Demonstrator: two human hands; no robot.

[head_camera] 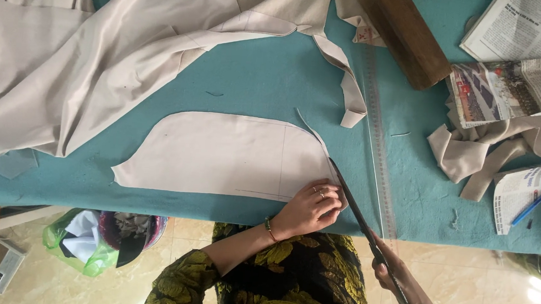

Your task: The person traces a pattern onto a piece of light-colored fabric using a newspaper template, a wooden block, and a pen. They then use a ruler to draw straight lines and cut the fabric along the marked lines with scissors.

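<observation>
Beige cloth piece point(220, 155) lies flat on the teal table point(256, 76), its long axis running left to right, rounded end pointing right. The left hand point(309, 207) presses, fingers curled, on its right corner. The right hand point(403, 285) grips scissors point(357, 213), blades slanting up-left along that edge, beside a clear ruler point(380, 146).

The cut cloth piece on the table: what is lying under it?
Under the cloth piece only the teal table cover shows around its edges. The left hand presses its right end; anything beneath the cloth is hidden.
</observation>
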